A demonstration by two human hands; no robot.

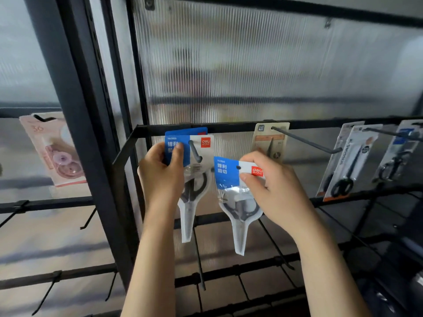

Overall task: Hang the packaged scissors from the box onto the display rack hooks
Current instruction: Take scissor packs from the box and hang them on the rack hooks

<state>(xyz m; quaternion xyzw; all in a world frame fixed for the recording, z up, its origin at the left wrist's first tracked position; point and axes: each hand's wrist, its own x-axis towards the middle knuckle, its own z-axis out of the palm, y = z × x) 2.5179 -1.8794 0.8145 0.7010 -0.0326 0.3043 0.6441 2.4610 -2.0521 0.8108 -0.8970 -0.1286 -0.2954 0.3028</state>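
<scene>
A blue-and-white scissors pack (198,156) hangs on a black hook (195,151) of the display rack, with another blue card just behind it. My left hand (163,172) pinches its blue header, thumb on the front. My right hand (273,187) grips a second identical scissors pack (233,179) by its white and red corner, tilted, just right of and below that hook. Its hang hole is free of any hook.
A long bare hook (304,140) carries a tan scissors card (271,140) at the back bar. More scissors packs (350,161) hang at the right. A pink correction-tape pack (53,152) hangs at the left. Several empty hooks stick out from lower bars (229,271).
</scene>
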